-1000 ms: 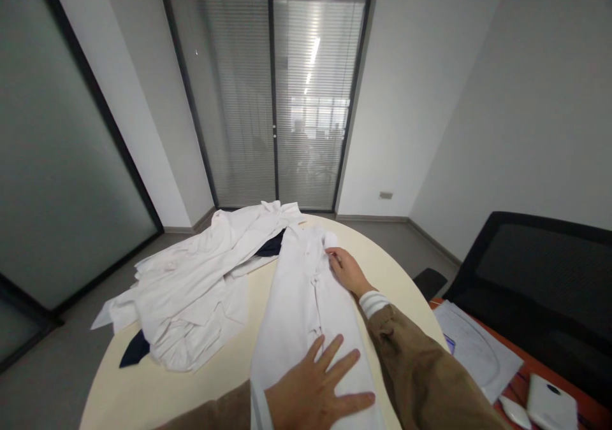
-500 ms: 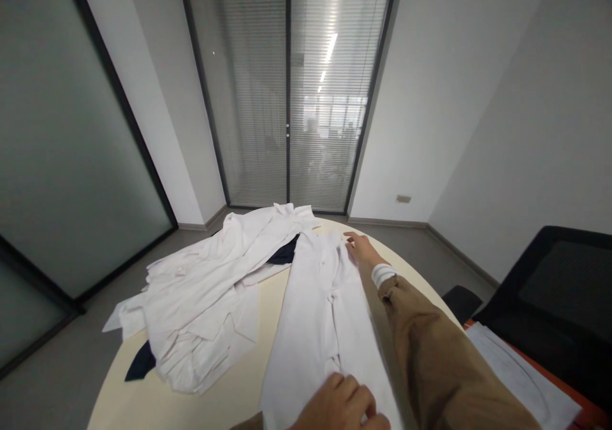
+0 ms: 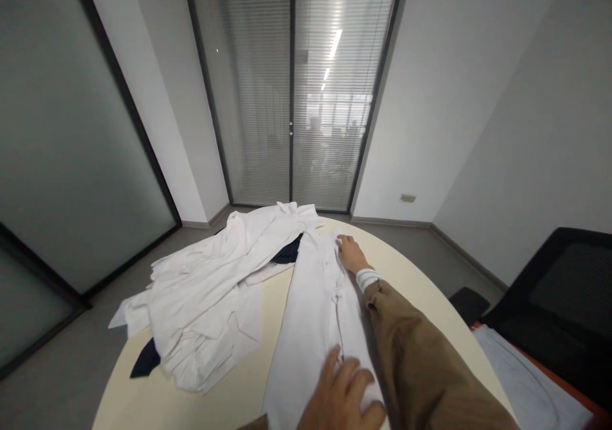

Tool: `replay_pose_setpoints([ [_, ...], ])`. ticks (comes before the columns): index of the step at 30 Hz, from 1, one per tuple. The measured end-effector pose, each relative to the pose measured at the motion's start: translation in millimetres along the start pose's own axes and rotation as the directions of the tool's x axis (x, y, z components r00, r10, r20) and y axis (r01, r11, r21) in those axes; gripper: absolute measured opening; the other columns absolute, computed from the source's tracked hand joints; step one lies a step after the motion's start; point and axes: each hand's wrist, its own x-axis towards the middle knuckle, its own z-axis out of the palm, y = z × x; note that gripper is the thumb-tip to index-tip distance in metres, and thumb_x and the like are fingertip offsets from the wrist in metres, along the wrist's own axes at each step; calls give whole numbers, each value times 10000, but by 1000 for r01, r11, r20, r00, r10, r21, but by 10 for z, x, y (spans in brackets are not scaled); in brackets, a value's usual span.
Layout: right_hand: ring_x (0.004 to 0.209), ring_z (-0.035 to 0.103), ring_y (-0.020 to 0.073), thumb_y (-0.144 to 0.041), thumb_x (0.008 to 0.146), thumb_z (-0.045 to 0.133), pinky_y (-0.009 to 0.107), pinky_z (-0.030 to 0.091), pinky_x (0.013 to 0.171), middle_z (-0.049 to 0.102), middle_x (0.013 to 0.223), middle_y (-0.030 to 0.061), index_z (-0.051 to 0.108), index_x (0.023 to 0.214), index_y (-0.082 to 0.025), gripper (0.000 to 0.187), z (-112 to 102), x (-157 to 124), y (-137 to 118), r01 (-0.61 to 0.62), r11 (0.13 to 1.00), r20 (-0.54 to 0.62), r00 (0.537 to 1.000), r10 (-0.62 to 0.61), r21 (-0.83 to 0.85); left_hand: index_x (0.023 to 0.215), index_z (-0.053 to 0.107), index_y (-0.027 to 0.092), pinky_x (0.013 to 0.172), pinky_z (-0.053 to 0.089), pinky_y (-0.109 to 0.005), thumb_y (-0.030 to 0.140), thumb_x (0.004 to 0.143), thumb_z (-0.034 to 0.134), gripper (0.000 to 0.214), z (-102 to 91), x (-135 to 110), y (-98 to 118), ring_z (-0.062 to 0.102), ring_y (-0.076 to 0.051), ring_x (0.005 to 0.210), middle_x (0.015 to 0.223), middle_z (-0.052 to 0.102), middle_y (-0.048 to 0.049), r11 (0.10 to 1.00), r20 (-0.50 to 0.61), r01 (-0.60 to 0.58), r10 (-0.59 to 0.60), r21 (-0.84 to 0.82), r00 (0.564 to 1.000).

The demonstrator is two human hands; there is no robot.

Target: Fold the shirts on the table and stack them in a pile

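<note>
Head view: narrow-folded white shirt (image 3: 315, 328), left hand (image 3: 339, 398) spread on it, right hand (image 3: 351, 255), grip unclear

Right hand (image 3: 352, 255) far out — left hand (image 3: 340, 399) near

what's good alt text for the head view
Two hands lie on a long white button-front garment on a round cream table: the right hand at its far end, the left hand at its near end. Beside it lies a rumpled white clothing pile with dark navy fabric.

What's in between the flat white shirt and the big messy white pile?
In the head view, cream tabletop lies between the flat white shirt and the pile, with a dark navy cloth at the far end.
</note>
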Motion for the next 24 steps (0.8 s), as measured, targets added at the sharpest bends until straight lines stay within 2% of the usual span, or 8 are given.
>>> replay_pose_setpoints([
  [2, 1203, 524, 284, -193, 938, 434, 386, 423, 978, 461, 1442, 152, 442, 1420, -190, 482, 36, -63, -57, 27, 1000, 23, 999, -27, -11, 1163, 612, 242, 1011, 333, -616, 683, 846, 519, 552, -133, -30, -44, 506, -407, 1232, 1375, 558, -125, 988, 5, 144, -145, 53, 989],
  [5, 1332, 412, 301, -305, 980, 382, 442, 343, 1083, 412, 1516, 95, 436, 1442, -237, 470, 124, -214, -121, 44, 997, 40, 998, -41, -63, 1444, 442, 269, 999, 344, -618, 840, 786, 405, 872, -204, -85, -74, 365, -491, 1347, 1531, 399, -156, 980, 68, 182, -187, 80, 980],
  [9, 1415, 306, 316, -407, 1001, 294, 505, 250, 1140, 330, 1580, 63, 396, 1481, -256, 513, 126, -370, -47, -96, 986, 74, 992, 107, -135, 1523, 325, 292, 1022, 375, -593, 818, 828, 375, 873, -209, -67, -72, 326, -485, 1388, 1571, 345, -140, 992, 199, 125, -122, 2, 972],
  [13, 1458, 190, 389, -462, 995, 236, 623, 163, 1134, 223, 1626, 76, 357, 1511, -217, 584, -31, -395, 118, -310, 940, 124, 937, 328, -144, 1540, 282, 277, 1071, 346, -632, 803, 860, 323, 861, -354, 71, -86, 229, -478, 1443, 1600, 280, -147, 981, 315, 107, -50, -165, 948],
  [15, 1470, 121, 425, -528, 987, 196, 657, 100, 1134, 181, 1637, 87, 337, 1526, -192, 651, -94, -382, 144, -362, 926, 152, 914, 375, -108, 1535, 289, 275, 1079, 335, -651, 798, 868, 313, 848, -417, 125, -94, 201, -478, 1452, 1605, 265, -149, 969, 342, 113, -33, -218, 939],
  [18, 1480, 69, 435, -632, 961, 187, 671, 79, 1132, 128, 1649, 84, 212, 1575, -223, 738, -119, -352, 67, -320, 947, 180, 930, 320, -27, 1525, 307, 254, 1079, 338, -659, 793, 861, 351, 857, -404, 135, -97, 193, -486, 1451, 1605, 259, -160, 969, 333, 103, -22, -226, 943],
  [21, 1490, 71, 404, -642, 953, 267, 648, 106, 1137, 87, 1656, 80, 103, 1590, -269, 756, -99, -292, -96, -187, 982, 115, 976, 187, -13, 1496, 354, 261, 1072, 371, -635, 699, 893, 441, 751, -271, 83, -91, 226, -474, 1446, 1600, 278, -145, 984, 279, 81, -34, -160, 960],
  [24, 1477, 164, 353, -546, 973, 345, 581, 145, 1146, 275, 1605, 104, 222, 1563, -259, 667, -100, -169, -272, -28, 997, 43, 999, 31, -71, 1407, 468, 281, 1047, 418, -601, 493, 950, 491, 504, -71, 25, -69, 316, -442, 1421, 1533, 408, -118, 998, 208, 40, -30, -48, 978],
])
